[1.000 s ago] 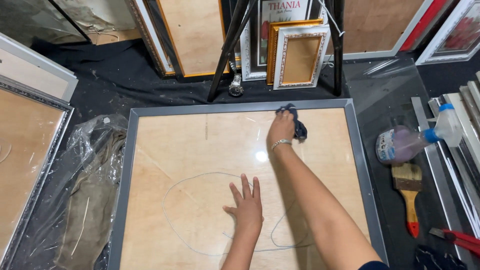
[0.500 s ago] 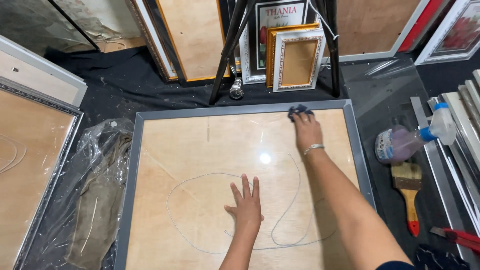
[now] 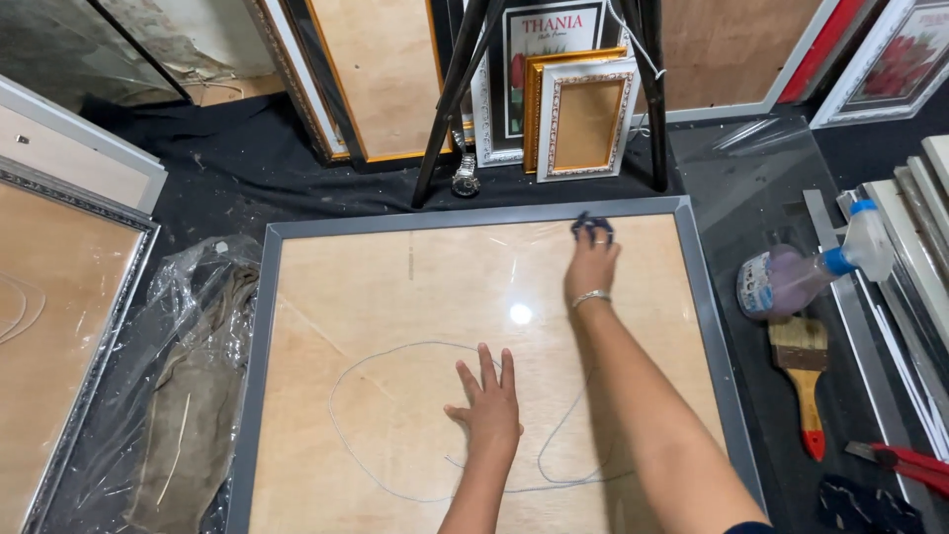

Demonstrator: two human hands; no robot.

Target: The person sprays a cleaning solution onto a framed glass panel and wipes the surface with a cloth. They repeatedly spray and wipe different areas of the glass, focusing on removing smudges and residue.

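Big grey picture frame (image 3: pixel 259 396), glazed, lies flat on the dark floor cloth (image 3: pixel 247 188), filling the centre of view. Ply backing shows through the glass (image 3: pixel 395 297); ceiling light glares off it near centre.

Handling, my read: pane is stiff, slick, breakable; likely heavy w/ frame. Take hold at the grey rails, both hands on opposite sides, not on the glass face. Press light when rubbing.

R hand (image 3: pixel 591 269) at 12 o'clock of the pane, near the top rail, fingers closed down on a small dark cloth (image 3: pixel 593 229) (bunched, soft, only partly seen), pressing it to the glass. Silver bangle on that wrist.

L hand (image 3: pixel 488 403) at 6 o'clock, flat on the glass, fingers spread apart, holding nothing, seems to steady the frame.

Thin grey wire loop (image 3: pixel 395 346) curls around the L hand, on or under the glass, can't tell which.

Counts:
- 1 crumpled clear plastic sheet (image 3: pixel 188 376), 9 o'clock, over brownish fabric.
- 1 spray bottle (image 3: pixel 801 277), blue collar, on its side, 3 o'clock.
- 1 paintbrush (image 3: pixel 803 366), orange handle, just below bottle.
- 1 red-handled tool (image 3: pixel 905 460), 4 o'clock, partly cut off.
- 2 small ornate frames (image 3: pixel 583 119) (gold + white) leaning at 12 o'clock; more frames behind, edges cropped, not counted.
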